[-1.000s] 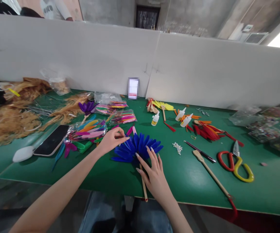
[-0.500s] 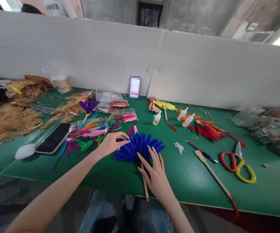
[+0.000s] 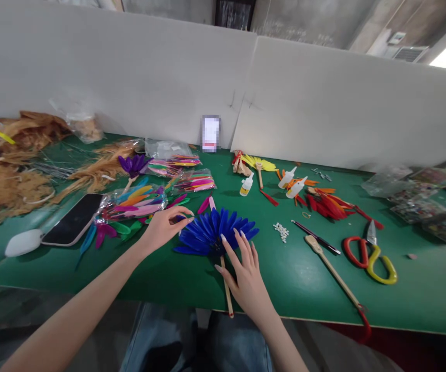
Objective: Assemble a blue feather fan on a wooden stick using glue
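A fan of blue feathers point(image 3: 203, 232) with a thin wooden handle point(image 3: 226, 289) lies near the table's front edge. My right hand point(image 3: 244, 271) rests over its lower right part, fingers stretched and apart, the thumb beside the top of the handle. At the upper left rim of the fan is my left hand point(image 3: 164, 227), thumb and fingertips brought together in a pinch. Whatever sits between those fingertips is too small to make out. A pink feather point(image 3: 212, 203) sticks out behind the blue ones.
To the left lie bagged coloured feathers point(image 3: 133, 204), a black-screened phone point(image 3: 74, 219) and tan fibres point(image 3: 10, 191). On the right are small white beads point(image 3: 281, 232), a pen point(image 3: 316, 237), a wooden stick point(image 3: 335, 274), scissors point(image 3: 370, 253) and glue bottles point(image 3: 296, 187). A lit phone point(image 3: 210, 133) stands behind.
My left hand has drawn slightly left, away from the middle of the fan. The right hand stays on the feathers. The whole view has shifted a little.
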The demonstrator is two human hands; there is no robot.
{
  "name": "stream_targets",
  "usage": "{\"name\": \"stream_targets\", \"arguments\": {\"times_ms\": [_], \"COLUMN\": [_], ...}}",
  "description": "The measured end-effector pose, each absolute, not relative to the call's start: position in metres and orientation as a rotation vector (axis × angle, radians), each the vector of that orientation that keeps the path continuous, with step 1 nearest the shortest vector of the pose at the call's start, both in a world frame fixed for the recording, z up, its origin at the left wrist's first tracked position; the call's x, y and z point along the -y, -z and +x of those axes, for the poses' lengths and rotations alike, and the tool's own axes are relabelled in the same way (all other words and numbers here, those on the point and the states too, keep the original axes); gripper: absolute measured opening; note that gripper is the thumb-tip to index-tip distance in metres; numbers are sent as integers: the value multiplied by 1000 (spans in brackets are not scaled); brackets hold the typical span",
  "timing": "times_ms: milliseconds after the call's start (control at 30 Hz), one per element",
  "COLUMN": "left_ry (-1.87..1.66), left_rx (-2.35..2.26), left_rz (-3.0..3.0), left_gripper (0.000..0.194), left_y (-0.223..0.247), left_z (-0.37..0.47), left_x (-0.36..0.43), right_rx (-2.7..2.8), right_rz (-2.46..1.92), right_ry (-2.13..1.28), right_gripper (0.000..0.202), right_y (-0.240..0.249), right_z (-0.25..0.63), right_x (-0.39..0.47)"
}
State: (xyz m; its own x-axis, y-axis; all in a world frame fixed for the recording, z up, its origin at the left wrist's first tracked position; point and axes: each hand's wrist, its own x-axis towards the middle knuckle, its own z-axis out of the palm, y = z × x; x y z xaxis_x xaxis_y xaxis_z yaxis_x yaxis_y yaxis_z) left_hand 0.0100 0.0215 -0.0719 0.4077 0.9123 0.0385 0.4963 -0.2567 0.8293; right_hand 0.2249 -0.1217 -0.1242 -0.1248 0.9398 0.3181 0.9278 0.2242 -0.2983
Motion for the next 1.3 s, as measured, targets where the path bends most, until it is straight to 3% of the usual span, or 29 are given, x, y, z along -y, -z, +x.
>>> {"name": "stream_targets", "arguments": {"times_ms": [567,800,1300], "left_ry": [-706,-726,-671], "left_rx": [-1234,-1214,-1220], "left_rz": [2011,2009,2035], "left_gripper": [27,37,32], "left_y": [76,76,75], "left_z": [20,20,23], "left_x": [-15,-14,-15], "right_rx": [2045,2045,2053], "right_rz": [-1725,-1713,-1719], "right_ry": [-84,-102,-108], "right_gripper": [62,61,58], "right_y": [125,122,122], "right_z": [226,226,226], "right_x": [121,121,121]}}
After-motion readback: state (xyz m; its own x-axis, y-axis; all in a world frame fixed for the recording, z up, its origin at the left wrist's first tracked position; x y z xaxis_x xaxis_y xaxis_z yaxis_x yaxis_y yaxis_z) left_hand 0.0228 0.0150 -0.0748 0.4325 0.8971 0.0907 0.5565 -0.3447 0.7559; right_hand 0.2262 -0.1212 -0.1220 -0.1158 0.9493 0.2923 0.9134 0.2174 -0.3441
